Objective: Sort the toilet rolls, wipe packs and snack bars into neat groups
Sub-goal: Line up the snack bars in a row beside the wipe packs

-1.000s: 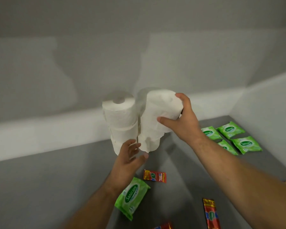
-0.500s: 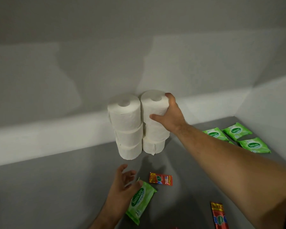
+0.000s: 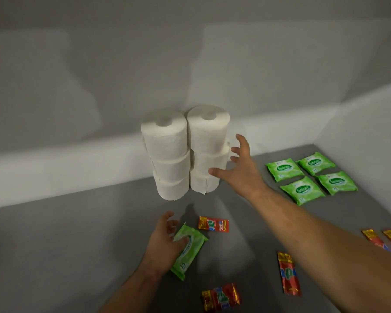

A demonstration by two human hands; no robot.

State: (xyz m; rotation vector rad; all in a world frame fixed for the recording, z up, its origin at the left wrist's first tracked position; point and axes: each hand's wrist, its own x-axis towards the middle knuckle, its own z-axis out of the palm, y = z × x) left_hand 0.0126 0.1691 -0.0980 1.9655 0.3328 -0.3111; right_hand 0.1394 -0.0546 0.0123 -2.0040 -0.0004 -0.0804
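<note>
Quick progress check from my end. The toilet rolls look basically sorted: six of them in two columns of three, the left stack (image 3: 167, 154) and the right stack (image 3: 207, 150), side by side and touching, backed against the wall (image 3: 77, 98). The right one's a bit wonky, with the rolls not quite lined up, so I'd call it a topple risk. My right hand (image 3: 242, 170) is open with fingers spread, just beside that right stack. The thumb tip is either on a lower roll or only near it, can't tell which.

Wipes are nearly there. The four wipe packs (image 3: 303, 189) sit in a tidy two-by-two block off to the right on the grey surface (image 3: 77, 245), well apart from the rolls. The loose wipe pack (image 3: 191, 245) is the last one out, in front of the rolls, and my left hand (image 3: 161, 242) has hold of it, thumb over the top and fingers curled round the far edge. Can't tell if it's off the surface.

The snack bars (image 3: 213, 224) are the bit not done. One's just beside the loose pack, one or two at the bottom edge (too blurry to count), another further right, all apart. A pair of bars (image 3: 375, 239) lies side by side at the far right edge, maybe the start of a group. So I'd guess rolls done, wipes one pack short, bars mostly left
</note>
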